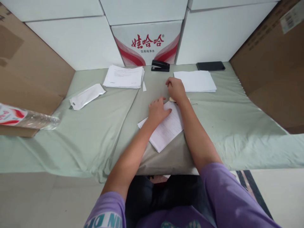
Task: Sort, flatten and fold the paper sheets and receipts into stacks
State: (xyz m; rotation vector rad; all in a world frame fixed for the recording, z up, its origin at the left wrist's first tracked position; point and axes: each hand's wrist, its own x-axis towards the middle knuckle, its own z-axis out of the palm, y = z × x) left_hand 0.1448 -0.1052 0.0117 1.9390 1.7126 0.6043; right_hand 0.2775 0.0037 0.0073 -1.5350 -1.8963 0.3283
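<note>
A small stack of printed white sheets [166,129] lies tilted on the pale green cloth [95,133] in front of me. My left hand [158,110] rests flat on the stack, fingers spread and pointing right. My right hand [175,89] sits at the stack's far corner with its fingers curled over a small tan object [173,100]; whether it grips that object is unclear. A thin wire-like piece [194,104] lies just right of that hand.
Behind lie a printed paper pile [123,77], a black stapler [160,66], a blank paper pile [195,81] and a black phone [210,66]. A white pouch [86,96] and a plastic bottle [26,117] are at the left. Cardboard walls and white boxes enclose the table.
</note>
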